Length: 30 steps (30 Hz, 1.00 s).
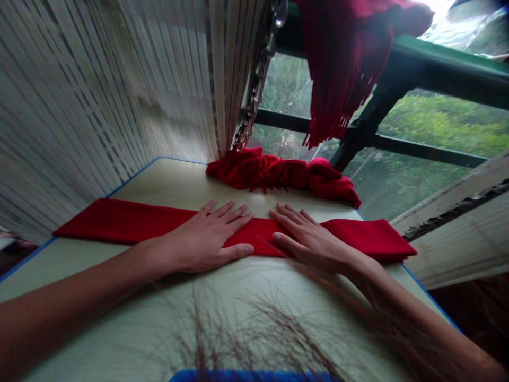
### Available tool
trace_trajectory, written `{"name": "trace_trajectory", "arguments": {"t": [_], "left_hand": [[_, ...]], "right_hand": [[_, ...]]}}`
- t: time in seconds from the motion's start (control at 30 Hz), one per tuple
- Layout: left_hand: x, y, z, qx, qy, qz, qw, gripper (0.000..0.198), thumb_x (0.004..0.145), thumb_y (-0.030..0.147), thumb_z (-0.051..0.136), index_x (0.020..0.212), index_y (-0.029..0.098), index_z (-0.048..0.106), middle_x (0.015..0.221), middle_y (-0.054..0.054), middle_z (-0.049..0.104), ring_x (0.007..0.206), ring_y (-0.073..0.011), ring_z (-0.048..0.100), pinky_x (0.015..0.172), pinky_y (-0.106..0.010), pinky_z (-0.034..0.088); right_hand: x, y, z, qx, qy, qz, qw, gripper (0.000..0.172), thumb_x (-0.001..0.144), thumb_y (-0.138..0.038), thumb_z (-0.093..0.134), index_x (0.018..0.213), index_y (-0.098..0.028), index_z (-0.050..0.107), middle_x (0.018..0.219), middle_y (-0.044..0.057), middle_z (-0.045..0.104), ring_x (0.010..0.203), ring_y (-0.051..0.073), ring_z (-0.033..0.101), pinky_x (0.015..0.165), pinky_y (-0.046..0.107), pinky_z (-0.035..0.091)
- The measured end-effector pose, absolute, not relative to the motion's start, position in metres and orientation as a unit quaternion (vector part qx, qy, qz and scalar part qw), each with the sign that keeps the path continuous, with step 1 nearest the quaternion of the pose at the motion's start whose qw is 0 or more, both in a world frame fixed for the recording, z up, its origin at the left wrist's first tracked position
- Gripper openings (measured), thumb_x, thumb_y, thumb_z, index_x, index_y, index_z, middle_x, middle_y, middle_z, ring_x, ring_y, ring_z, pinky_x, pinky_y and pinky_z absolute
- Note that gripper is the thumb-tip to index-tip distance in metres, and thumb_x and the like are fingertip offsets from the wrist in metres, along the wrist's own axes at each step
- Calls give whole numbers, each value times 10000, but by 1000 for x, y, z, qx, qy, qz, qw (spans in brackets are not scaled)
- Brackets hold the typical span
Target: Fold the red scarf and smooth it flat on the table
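Note:
A red scarf (pixel 135 220), folded into a long narrow strip, lies across the table from its left edge to its right edge. My left hand (pixel 210 236) rests flat on the strip left of its middle, fingers spread and pointing away from me. Flat on the cloth to the right of the middle lies my right hand (pixel 304 236), its fingers stretched out and thumb apart. A short stretch of red cloth shows between the two hands. Neither hand grips anything.
Behind the strip, a crumpled red cloth (pixel 278 172) lies along the table's far edge. A fringed red scarf (pixel 345 69) hangs over a green rail (pixel 449 58) by the window. String curtains (pixel 167 79) stand at the left. Blue edging borders the pale table (pixel 254 297). Loose hair crosses the foreground.

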<state>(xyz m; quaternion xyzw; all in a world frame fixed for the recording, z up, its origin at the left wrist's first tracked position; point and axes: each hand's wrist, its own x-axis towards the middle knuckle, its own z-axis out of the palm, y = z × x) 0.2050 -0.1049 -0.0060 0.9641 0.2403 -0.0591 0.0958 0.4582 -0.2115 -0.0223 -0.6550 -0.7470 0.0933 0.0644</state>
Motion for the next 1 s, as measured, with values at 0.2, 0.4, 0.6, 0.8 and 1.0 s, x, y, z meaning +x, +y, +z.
{"name": "trace_trajectory", "arguments": {"t": [0.2, 0.4, 0.6, 0.8, 1.0], "left_hand": [[206, -106, -6, 964, 241, -60, 95, 803, 1012, 752, 254, 1650, 275, 156, 1708, -5, 66, 1592, -291, 32, 1267, -535, 10], [206, -105, -7, 965, 240, -60, 88, 797, 1016, 744, 255, 1651, 273, 150, 1708, -1, 58, 1593, -287, 37, 1270, -524, 12], [206, -105, -6, 964, 244, -65, 83, 798, 1016, 746, 249, 1651, 276, 140, 1706, 10, 51, 1593, -283, 30, 1272, -521, 12], [206, -104, -8, 965, 241, -62, 82, 791, 1015, 749, 245, 1650, 288, 147, 1707, 25, 53, 1594, -277, 36, 1272, -525, 12], [206, -104, -8, 965, 241, -59, 80, 789, 1016, 745, 250, 1649, 281, 163, 1707, 12, 76, 1593, -282, 49, 1271, -530, 23]], "right_hand": [[459, -210, -22, -656, -746, 97, 52, 801, 1008, -726, 250, 1627, -219, 273, 1712, 99, 190, 1589, 276, 103, 1289, 552, 116], [458, -210, -23, -658, -744, 97, 57, 832, 994, -751, 234, 1626, -212, 279, 1717, 107, 170, 1591, 284, 80, 1290, 548, 105], [458, -210, -23, -659, -743, 98, 57, 824, 999, -741, 240, 1626, -209, 281, 1714, 110, 171, 1590, 288, 89, 1290, 549, 110], [459, -210, -23, -663, -741, 93, 53, 791, 1007, -724, 252, 1631, -237, 265, 1718, 89, 170, 1589, 283, 84, 1288, 556, 97], [459, -210, -24, -662, -741, 95, 54, 799, 1004, -729, 261, 1628, -230, 271, 1715, 91, 183, 1589, 288, 93, 1286, 559, 113]]}}
